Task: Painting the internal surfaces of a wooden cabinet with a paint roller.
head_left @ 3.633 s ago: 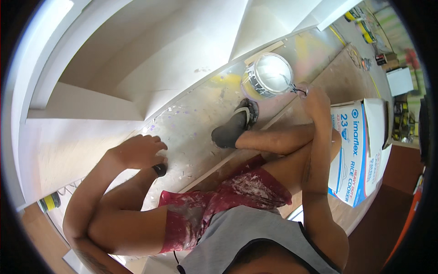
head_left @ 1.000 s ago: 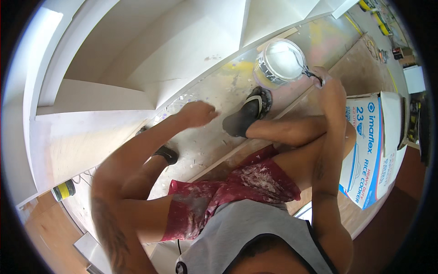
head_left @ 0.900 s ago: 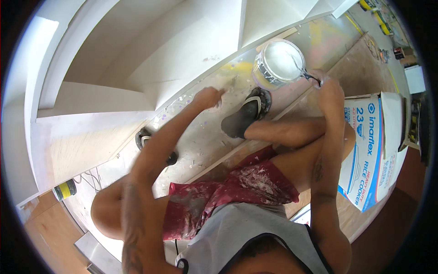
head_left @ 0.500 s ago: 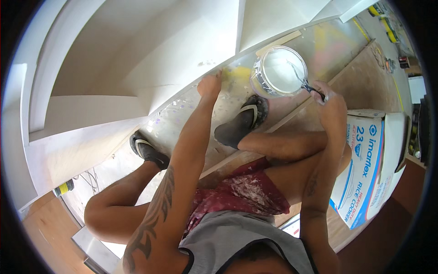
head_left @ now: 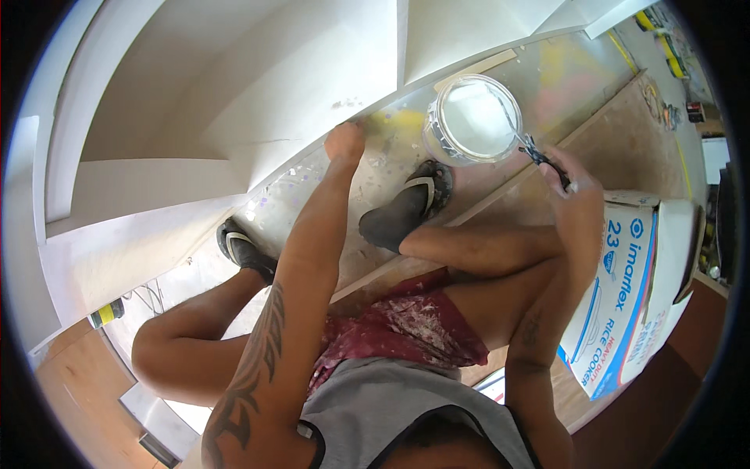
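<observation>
In my right hand (head_left: 574, 173) is a tool with a black handle (head_left: 547, 162), my fingers wrapped round it. Its thin metal shaft reaches over the rim of a round pail (head_left: 436, 141), whose outside is smeared and which contains white paint (head_left: 478, 117). The tool's far end is not clear to see. My left hand (head_left: 344, 143), closed with the knuckles up, rests at the lower front edge of a white cabinet (head_left: 312, 78). Whatever its fingers hold, if anything, is hidden. The pail stands on the paint-spotted floor (head_left: 305, 191), just beyond my right foot.
A wood strip (head_left: 480, 69) lies behind the pail by the cabinet. On my right is a white and blue cardboard box (head_left: 617, 305); a brown board (head_left: 613, 129) lies beyond it. Yellow and black items (head_left: 664, 45) sit at the far right. My sandalled feet are near the cabinet.
My right hand has shifted right and slightly down, tilting the tool's handle at the pail's rim. My left hand's fingertips have drawn in. The whole view has shifted slightly.
</observation>
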A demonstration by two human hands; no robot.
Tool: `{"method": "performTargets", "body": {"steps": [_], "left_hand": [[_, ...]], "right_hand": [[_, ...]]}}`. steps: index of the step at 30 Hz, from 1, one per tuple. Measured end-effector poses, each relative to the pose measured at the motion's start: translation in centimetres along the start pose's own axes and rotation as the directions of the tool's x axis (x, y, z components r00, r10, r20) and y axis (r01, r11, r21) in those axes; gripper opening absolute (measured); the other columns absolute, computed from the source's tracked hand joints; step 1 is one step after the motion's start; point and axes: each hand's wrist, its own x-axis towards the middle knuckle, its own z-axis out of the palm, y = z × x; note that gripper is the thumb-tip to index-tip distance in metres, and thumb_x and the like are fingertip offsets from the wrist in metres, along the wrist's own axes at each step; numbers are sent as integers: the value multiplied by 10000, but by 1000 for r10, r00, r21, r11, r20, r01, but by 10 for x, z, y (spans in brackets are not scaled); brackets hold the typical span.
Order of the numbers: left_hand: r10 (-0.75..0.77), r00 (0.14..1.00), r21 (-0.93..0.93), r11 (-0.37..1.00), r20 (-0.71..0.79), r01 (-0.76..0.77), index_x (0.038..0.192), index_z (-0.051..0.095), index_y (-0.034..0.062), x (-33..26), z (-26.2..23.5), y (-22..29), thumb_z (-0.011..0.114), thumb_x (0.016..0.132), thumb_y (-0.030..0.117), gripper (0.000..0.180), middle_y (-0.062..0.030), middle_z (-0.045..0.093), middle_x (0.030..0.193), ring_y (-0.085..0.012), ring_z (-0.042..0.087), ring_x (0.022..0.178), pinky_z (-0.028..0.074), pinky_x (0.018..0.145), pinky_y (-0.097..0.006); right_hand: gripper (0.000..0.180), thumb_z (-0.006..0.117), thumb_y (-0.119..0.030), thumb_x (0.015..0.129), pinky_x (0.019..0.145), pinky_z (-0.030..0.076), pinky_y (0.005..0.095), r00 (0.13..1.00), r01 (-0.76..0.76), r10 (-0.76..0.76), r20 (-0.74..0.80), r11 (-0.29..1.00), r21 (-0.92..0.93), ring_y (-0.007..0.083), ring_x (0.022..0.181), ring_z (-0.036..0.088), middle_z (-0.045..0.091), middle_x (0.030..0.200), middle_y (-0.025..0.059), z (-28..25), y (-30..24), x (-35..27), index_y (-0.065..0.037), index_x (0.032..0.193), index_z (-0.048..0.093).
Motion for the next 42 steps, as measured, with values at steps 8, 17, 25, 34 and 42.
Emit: {"method": "performTargets", "body": {"steps": [8, 17, 25, 34, 42], "left_hand": [[-14, 992, -33, 999, -122, 10, 913, 750, 47, 2, 8, 13, 396, 976, 551, 619, -204, 708, 945, -361, 686, 924, 536, 818, -454], [37, 997, 65, 997, -69, -32, 883, 752, 65, 1, 9, -14, 378, 986, 530, 606, -192, 710, 937, -365, 684, 908, 532, 816, -462], [563, 796, 124, 793, 224, -596, 951, 668, 65, -16, -69, -67, 507, 930, 246, 243, -172, 696, 939, -363, 668, 899, 517, 819, -483], [547, 452, 209, 448, 705, -869, 870, 710, 130, -77, -239, -180, 574, 867, 225, 166, -110, 701, 834, -318, 675, 821, 522, 740, -445], [450, 504, 77, 685, 737, -724, 916, 729, 136, -104, -288, -238, 602, 864, 263, 187, -94, 710, 864, -305, 662, 842, 501, 752, -435]], "right_hand": [[254, 611, -117, 900, 756, 499, 422, 999, 7, -4, 48, 998, -68, 403, 894, 633, 686, 981, 163, 1, -5, -4, -142, 1149, 659], [250, 620, -142, 892, 771, 498, 442, 998, -43, 47, 41, 994, -104, 407, 913, 626, 686, 982, 157, -1, 5, -8, -146, 1139, 657], [243, 632, -126, 886, 776, 500, 419, 999, -14, 20, 35, 987, -159, 396, 921, 638, 678, 999, 183, 3, 8, -15, -91, 1124, 667], [319, 509, -314, 990, 593, 459, 308, 919, -345, 377, 116, 911, -224, 173, 630, 629, 697, 812, 88, -11, -17, -91, -108, 1190, 647], [289, 573, -200, 974, 534, 389, 216, 948, -316, 192, 256, 686, 655, 66, 579, 489, 685, 802, 72, 42, -68, -123, 24, 1137, 652]]}}
